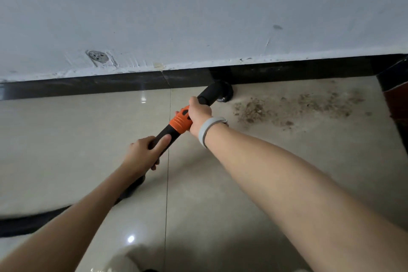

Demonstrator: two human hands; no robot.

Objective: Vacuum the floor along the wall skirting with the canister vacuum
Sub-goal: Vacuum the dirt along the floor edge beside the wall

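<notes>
1. The floor [66, 139] stretches all round your grip, pale glossy tile; the strip that counts is the edge beyond your forward hand, where tile meets the dark wall skirting [110, 85].
2. The dirt patch [298, 106] lies to the right of your forward hand, close to the skirting. I judge it the work left, so sweep the nozzle rightward along the skirting, slow and low, keeping it flat on the tile.
3. The hose [33, 221] trails back and left from your rear hand; give it slack so it doesn't drag the head off line.
4. The vacuum wand [170, 133] runs through both grips, with an orange collar [180, 122] between them.
5. Your right hand [198, 117] wraps fully round the wand just above the collar; steer from here.
6. Your left hand [143, 152] curls round the wand lower down, thumb lying along it; use it to push.
7. The nozzle [220, 94] sits just past your right hand, touching the skirting's foot, left of the dirt.
</notes>
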